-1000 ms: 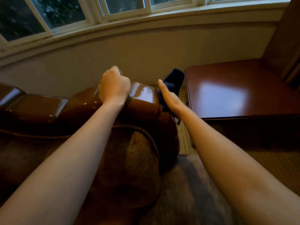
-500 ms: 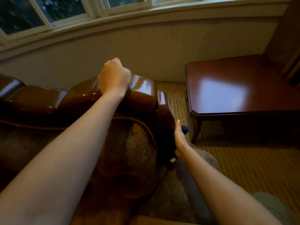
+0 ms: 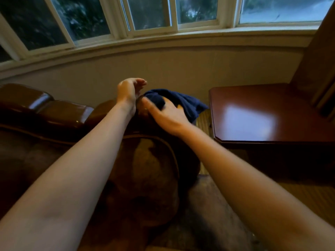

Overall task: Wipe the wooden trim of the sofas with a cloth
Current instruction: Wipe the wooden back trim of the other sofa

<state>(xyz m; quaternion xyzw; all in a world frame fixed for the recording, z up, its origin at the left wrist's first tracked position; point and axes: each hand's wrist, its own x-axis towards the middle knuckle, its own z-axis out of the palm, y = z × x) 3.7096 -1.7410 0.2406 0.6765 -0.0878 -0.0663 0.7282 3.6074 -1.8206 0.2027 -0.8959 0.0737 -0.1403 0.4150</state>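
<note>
Right hand [image 3: 167, 115] grips dark blue cloth [image 3: 181, 102], bunched on the glossy wooden trim [image 3: 59, 113] at the right end of the sofa's [image 3: 145, 178] back; loose cloth hangs past that end. Left hand [image 3: 129, 90] raised just above the trim, fingers loosely extended, holding nothing, just beside the cloth. Polished wooden desk [image 3: 272, 113] stands right of the sofa, under the window [image 3: 154, 13].

A home sitting room: a sofa [image 3: 148, 178] with glossy carved wooden trim [image 3: 59, 113] fills 6 to 9 o'clock, a curved bay window [image 3: 154, 17] spans 10 to 2 o'clock, and a polished wooden side surface [image 3: 262, 113] stands on carpet [image 3: 308, 200] at 3 o'clock.
</note>
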